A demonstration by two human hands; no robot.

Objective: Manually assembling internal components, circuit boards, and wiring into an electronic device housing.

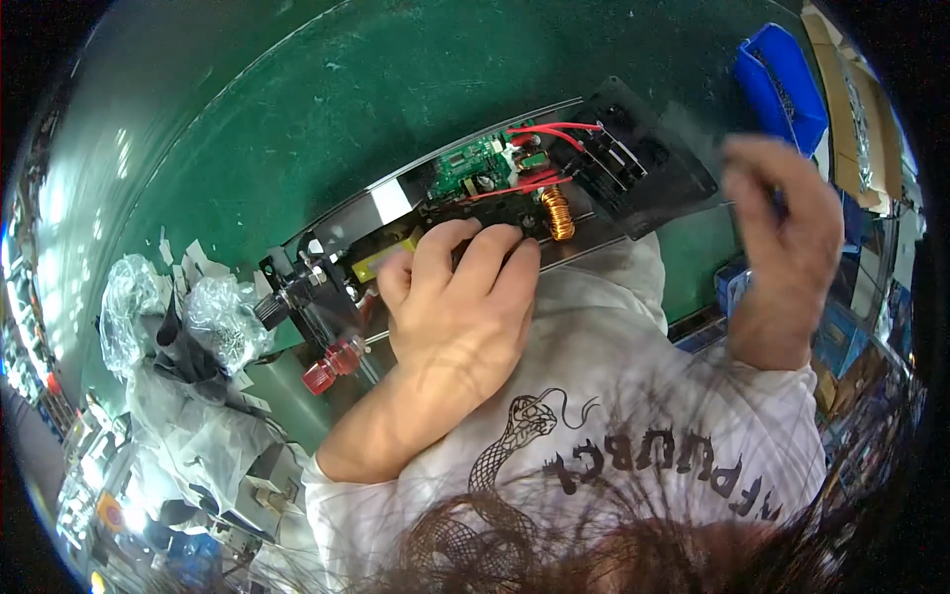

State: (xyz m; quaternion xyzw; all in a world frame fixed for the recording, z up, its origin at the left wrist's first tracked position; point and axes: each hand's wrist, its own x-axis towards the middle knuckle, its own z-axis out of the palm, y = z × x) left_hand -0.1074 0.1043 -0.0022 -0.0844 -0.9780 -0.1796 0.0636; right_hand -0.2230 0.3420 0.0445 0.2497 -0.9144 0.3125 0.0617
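Note:
A long open electronics case (586,249) lies aslant in front of me, its green circuit board (470,168) showing. Red wires (554,129) run from the board to a black end plate (661,163) at its right end, and a copper-wound coil (558,214) sits near them. My left hand (463,302) lies over the near side of the case, fingers bent over the edge and gripping it; their tips are partly hidden inside. A red terminal knob (334,364) and a black one (282,299) stick out at the left end. Right of the end plate, my right hand (792,228) hangs raised, its bent fingers smeared by motion.
A blue bin (782,87) of small dark parts stands at the far right, beside a cardboard box (859,119). Clear plastic bags (226,322) and scraps crowd the left. Everything rests on a green work surface (416,74).

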